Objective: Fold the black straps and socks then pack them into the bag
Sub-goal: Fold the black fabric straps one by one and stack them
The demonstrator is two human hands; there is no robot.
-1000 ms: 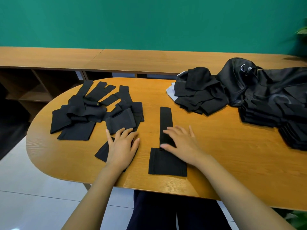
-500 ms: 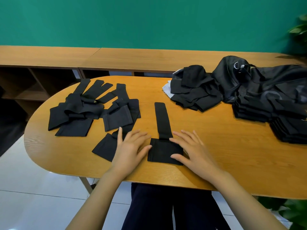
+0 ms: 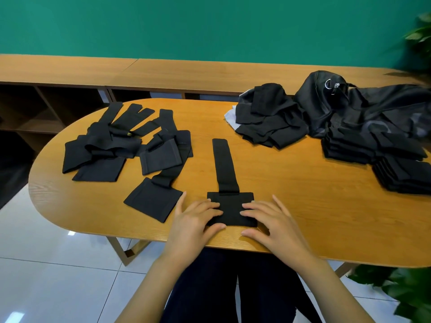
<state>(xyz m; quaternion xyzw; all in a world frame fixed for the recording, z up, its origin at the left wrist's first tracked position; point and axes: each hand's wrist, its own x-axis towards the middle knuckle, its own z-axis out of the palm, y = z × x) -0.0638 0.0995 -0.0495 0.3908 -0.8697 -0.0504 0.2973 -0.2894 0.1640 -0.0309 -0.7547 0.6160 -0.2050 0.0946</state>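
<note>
Left hand (image 3: 193, 220) and right hand (image 3: 272, 222) lie flat with fingers extended, their tips resting on the wide end of a black strap (image 3: 226, 173) from either side; nothing gripped. The strap's narrow tail runs straight away from the hands along the table (image 3: 291, 194). Unfolded straps (image 3: 112, 145) lie beyond the left hand. The folded stack (image 3: 373, 145) and bag (image 3: 321, 99) lie well beyond the right hand.

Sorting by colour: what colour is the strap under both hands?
The strap is plain black; the head view shows it.
</note>
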